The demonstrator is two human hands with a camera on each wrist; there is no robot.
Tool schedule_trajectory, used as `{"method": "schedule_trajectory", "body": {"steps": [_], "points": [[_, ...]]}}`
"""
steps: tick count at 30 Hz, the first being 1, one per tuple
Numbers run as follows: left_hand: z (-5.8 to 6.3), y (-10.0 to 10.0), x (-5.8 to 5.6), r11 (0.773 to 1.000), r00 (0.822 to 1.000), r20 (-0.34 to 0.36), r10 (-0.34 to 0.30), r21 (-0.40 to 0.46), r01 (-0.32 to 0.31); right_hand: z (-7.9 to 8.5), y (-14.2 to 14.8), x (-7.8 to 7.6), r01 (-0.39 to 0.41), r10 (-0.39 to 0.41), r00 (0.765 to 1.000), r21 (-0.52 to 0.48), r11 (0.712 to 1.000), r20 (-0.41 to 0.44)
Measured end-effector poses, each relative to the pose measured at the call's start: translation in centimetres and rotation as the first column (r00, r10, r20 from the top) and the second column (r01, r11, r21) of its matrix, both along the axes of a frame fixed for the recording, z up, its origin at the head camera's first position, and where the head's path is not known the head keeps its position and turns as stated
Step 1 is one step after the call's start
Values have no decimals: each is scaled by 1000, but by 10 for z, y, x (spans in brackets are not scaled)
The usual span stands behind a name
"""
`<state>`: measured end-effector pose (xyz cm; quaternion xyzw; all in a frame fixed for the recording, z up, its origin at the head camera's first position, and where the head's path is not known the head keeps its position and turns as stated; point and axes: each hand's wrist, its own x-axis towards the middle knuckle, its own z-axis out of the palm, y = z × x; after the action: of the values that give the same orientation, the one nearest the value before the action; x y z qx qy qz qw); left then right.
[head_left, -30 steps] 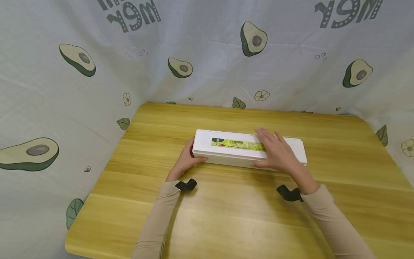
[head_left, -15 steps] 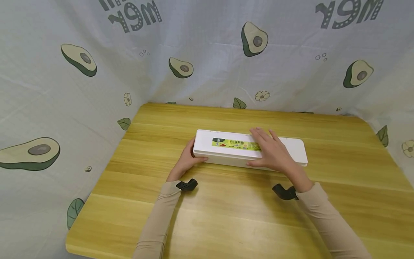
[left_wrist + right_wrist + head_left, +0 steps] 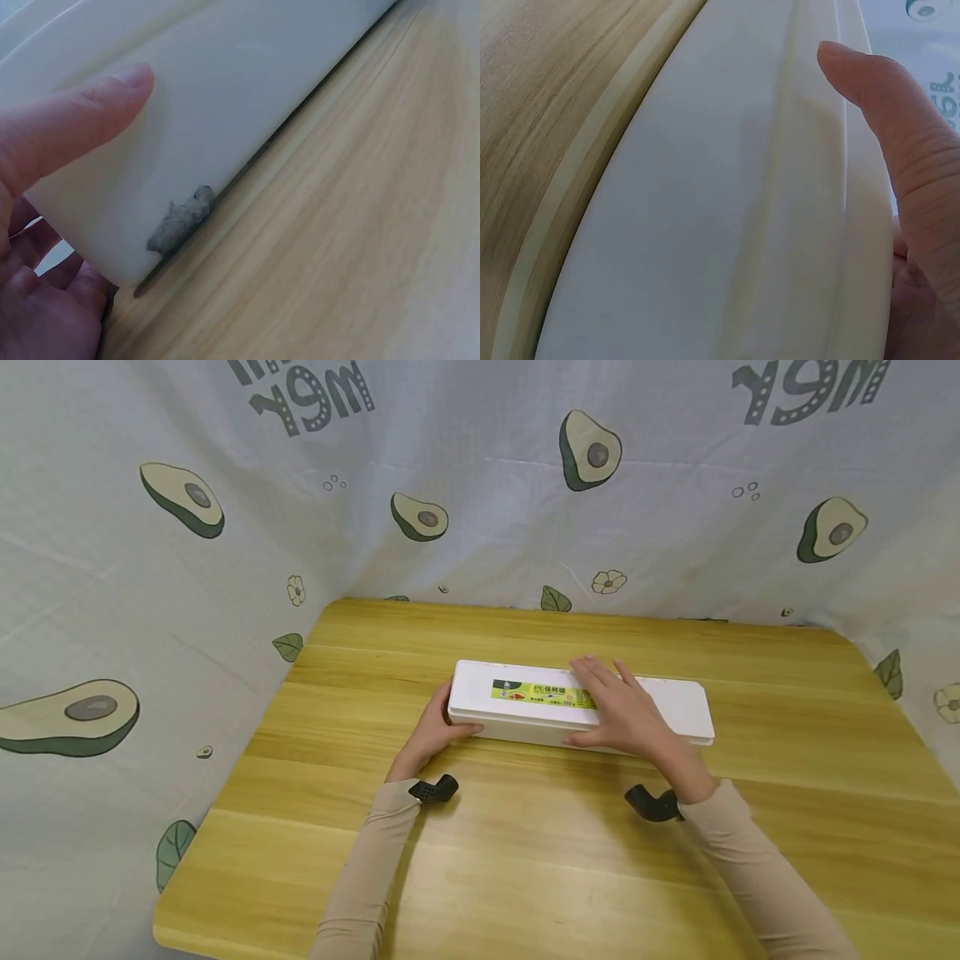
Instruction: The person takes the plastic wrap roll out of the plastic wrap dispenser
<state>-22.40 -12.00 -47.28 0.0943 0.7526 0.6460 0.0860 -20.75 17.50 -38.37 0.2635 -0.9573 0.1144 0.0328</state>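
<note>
A long white cling film box [image 3: 510, 671] with a yellow-green label [image 3: 536, 692] lies on the wooden table, its lid down. My left hand [image 3: 429, 731] grips the box's left end, thumb on the front wall and fingers round the end. In the left wrist view, a grey torn patch [image 3: 181, 222] marks the box's wall near the bottom edge. Across the lid, right of the middle, rests my right hand [image 3: 628, 714] with fingers fairly straight, covering the label's right end. In the right wrist view its thumb [image 3: 889, 97] lies by the lid's front edge.
The wooden table [image 3: 525, 860] extends around the box on all sides. A white curtain [image 3: 495, 560] printed with avocados hangs behind it and along the left. Black wrist-worn pieces [image 3: 435, 789] stick out beside both wrists.
My right hand has slid left along the lid, uncovering more of the box's right end and covering more of the label. The left hand and the box stay nearly in place.
</note>
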Motion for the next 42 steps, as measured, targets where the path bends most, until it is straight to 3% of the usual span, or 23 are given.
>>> {"method": "schedule_trajectory", "body": {"steps": [12,42], "points": [[0,0,0,1000,1000,-7,-5,12,5,-5,-3,-4,-69,68,991,-3,998,-114],[-1,1,0,1000,1000,-12,-4,16,5,-10,-2,-14,-146,151,970,42,988,-191]]}}
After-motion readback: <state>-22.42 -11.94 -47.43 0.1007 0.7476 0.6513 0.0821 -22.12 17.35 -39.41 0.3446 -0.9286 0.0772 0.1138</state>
